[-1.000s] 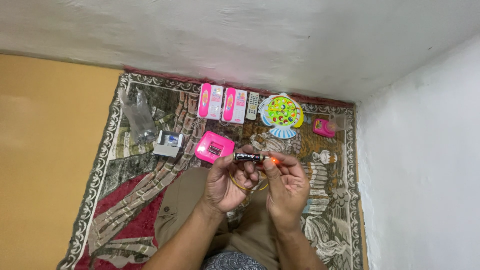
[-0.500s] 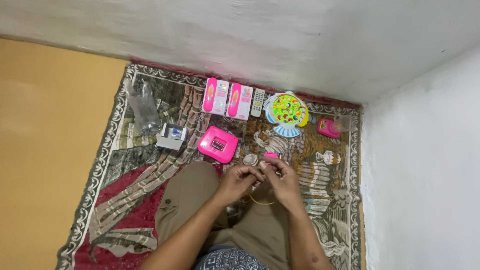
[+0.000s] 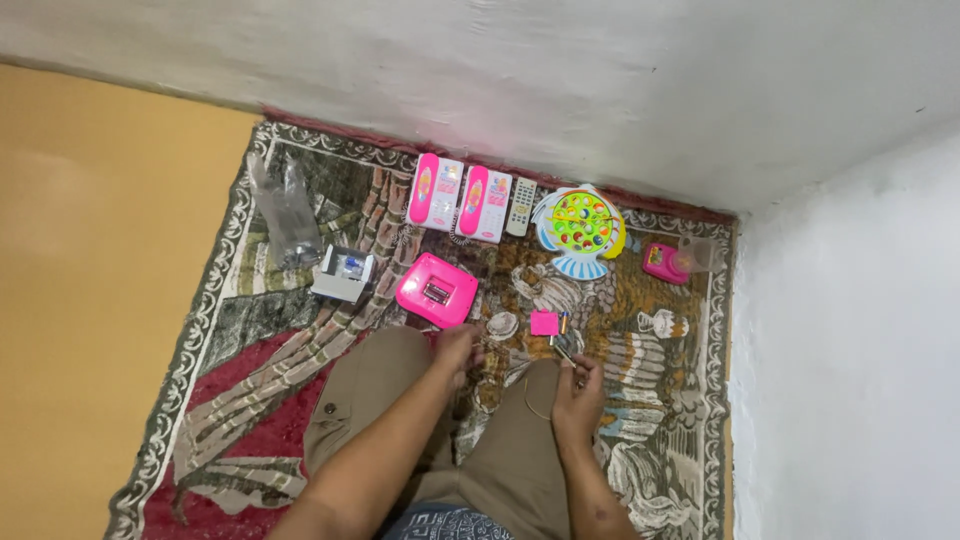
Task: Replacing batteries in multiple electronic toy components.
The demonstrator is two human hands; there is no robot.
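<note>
Hands low over the patterned rug (image 3: 250, 400) now, both just past the person's knees. The right hand (image 3: 580, 390) has its fingertips pinched on a thin dark stick-like thing, maybe a small screwdriver (image 3: 566, 354), angled up toward a small pink square cover (image 3: 546, 322) that lies flat on the rug; a tiny cylinder, likely a battery (image 3: 563, 322), lies just beside that cover. The left hand (image 3: 458, 350) hangs over the rug with fingers loosely curled, and I cannot tell whether they hold anything. It sits just below the pink toy with an open battery bay (image 3: 436, 290). A thin yellow wire (image 3: 535, 395) loops across the right trouser leg. Farther back, near the wall, lie two pink toy phones (image 3: 460, 195), a white remote control (image 3: 520, 193) and a fishing-game toy (image 3: 583, 222), with a small grey box (image 3: 343, 275) and a clear plastic bag (image 3: 285, 210) off to the left.
</note>
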